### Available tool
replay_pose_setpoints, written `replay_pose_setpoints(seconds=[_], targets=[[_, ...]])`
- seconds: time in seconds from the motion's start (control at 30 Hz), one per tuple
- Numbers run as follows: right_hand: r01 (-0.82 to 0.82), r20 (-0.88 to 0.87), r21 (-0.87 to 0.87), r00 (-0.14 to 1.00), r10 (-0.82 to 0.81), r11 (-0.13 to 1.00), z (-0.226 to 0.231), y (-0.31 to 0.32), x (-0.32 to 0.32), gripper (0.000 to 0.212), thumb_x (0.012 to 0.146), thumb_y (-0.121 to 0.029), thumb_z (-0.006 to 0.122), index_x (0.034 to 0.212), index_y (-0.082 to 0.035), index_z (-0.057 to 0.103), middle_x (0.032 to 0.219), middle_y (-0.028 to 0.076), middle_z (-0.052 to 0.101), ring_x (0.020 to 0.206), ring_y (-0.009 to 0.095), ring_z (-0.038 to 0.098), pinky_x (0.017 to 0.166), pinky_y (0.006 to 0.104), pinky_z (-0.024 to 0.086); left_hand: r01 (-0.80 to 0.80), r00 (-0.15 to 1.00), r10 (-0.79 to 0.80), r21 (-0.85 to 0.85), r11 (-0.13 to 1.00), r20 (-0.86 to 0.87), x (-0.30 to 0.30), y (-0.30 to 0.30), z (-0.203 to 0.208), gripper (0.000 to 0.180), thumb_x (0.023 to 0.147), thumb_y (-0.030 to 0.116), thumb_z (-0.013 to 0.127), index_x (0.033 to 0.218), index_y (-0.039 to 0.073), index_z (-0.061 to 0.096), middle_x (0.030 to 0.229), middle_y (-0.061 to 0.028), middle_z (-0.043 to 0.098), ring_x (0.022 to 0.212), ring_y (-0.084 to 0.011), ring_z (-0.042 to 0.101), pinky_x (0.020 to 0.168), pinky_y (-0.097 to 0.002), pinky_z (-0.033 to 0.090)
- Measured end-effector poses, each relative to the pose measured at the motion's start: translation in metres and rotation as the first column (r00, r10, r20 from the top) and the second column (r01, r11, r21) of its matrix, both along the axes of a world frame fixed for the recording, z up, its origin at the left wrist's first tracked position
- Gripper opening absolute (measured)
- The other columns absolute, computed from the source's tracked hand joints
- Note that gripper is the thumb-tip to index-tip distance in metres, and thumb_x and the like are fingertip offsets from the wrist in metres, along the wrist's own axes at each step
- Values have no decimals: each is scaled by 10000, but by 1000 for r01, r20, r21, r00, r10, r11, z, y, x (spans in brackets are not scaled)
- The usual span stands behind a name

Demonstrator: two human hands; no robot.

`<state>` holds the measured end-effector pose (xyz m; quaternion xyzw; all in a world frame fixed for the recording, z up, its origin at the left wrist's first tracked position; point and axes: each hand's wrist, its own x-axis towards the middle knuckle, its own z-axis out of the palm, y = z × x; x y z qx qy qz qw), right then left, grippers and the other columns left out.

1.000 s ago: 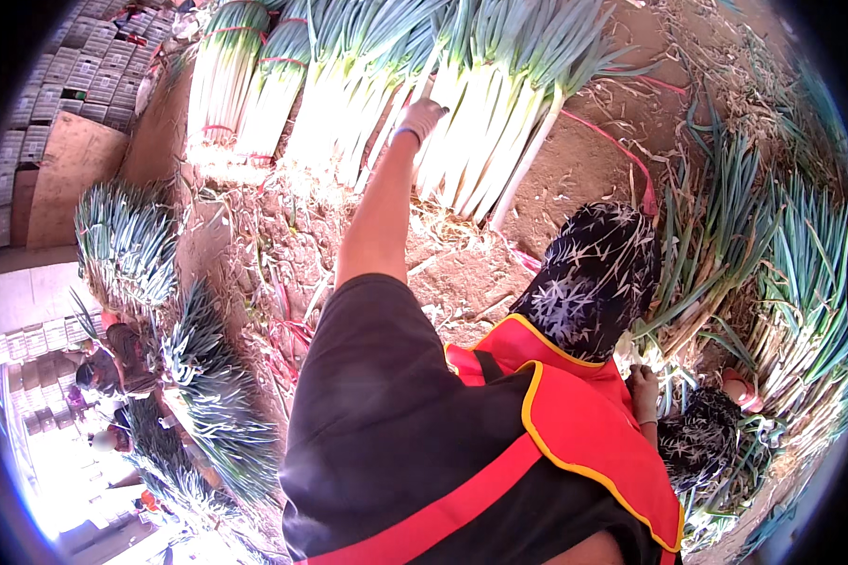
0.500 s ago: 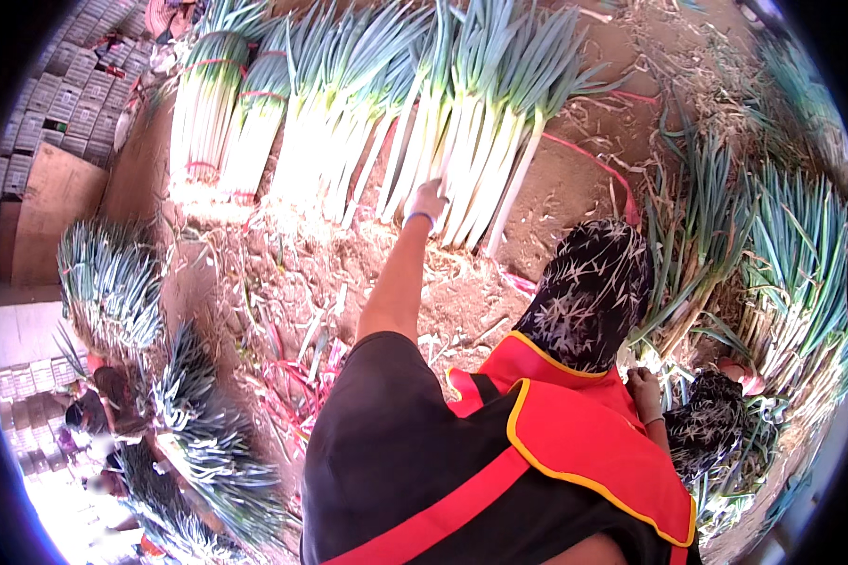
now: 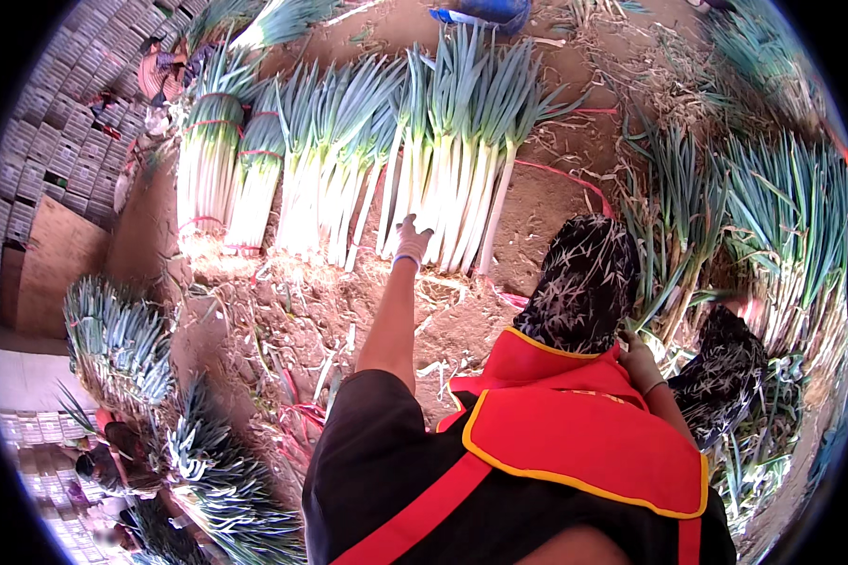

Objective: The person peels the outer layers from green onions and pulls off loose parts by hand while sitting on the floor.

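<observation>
Long green onions (image 3: 448,188) with white shafts and green tops lie in a row on the ground, leaves pointing away from me. My left hand (image 3: 411,243), in a pale glove, reaches out to their lower white ends with its fingers spread, and nothing shows in it. Two bundles (image 3: 209,169) tied with red bands lie at the row's left end. My right hand (image 3: 639,363), also gloved, is beside my right knee, near untrimmed green onions (image 3: 683,217). Its fingers are partly hidden, so whether it holds anything cannot be made out.
Red ribbon (image 3: 575,174) lies on the soil right of the row. More green onions are piled at right (image 3: 791,235) and at left (image 3: 118,339). A blue container (image 3: 490,13) stands at the far edge. Other people (image 3: 160,73) are at the left side.
My left hand has drawn back slightly toward me along the white shafts, its fingers now more spread. The view has tilted up, bringing in the blue container. My right hand stays beside my knee.
</observation>
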<state>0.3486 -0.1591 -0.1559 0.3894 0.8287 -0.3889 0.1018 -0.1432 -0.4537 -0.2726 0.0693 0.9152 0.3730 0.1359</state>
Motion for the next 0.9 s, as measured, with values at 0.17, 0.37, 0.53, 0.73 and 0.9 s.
replay_pose_setpoints(seconds=[0.17,0.37,0.53,0.73,0.9], targets=[[-60,-27,114,998,63,992,7,5,11,507,830,-276,636,1277,-66,520,1207,249,565,1098,414,553,944,442,444,62,998,-62,120,991,1,27,-1,49,541,764,198,742,1230,2,547,1181,-226,531,1036,-330,563,925,-400,472],[-73,-49,148,996,81,986,-25,18,44,515,822,-325,652,1246,-52,548,1126,232,591,1060,391,576,913,428,465,246,966,-217,232,941,-144,72,48,142,424,798,184,694,1161,-18,609,1064,-156,669,972,-226,640,868,-331,502],[-112,-140,130,982,130,985,-56,54,80,339,848,-324,579,1003,-38,672,879,129,698,740,265,675,710,362,536,533,827,-438,240,812,-352,123,176,278,389,835,227,662,1162,22,624,1066,-146,680,979,-225,646,876,-325,494],[-110,-218,320,958,186,941,-45,76,66,182,810,-198,614,922,-67,673,961,163,663,836,314,641,712,434,508,842,507,-637,176,509,-581,175,310,340,247,866,225,656,1063,78,653,1030,-134,662,921,-262,647,826,-337,500],[416,-394,-9,834,-385,909,-40,104,76,453,830,-274,625,1173,18,584,1135,213,634,1079,353,592,942,382,459,792,472,-869,505,343,-149,241,416,345,207,898,146,642,1079,46,648,859,-18,639,763,-101,593,671,-238,488]])
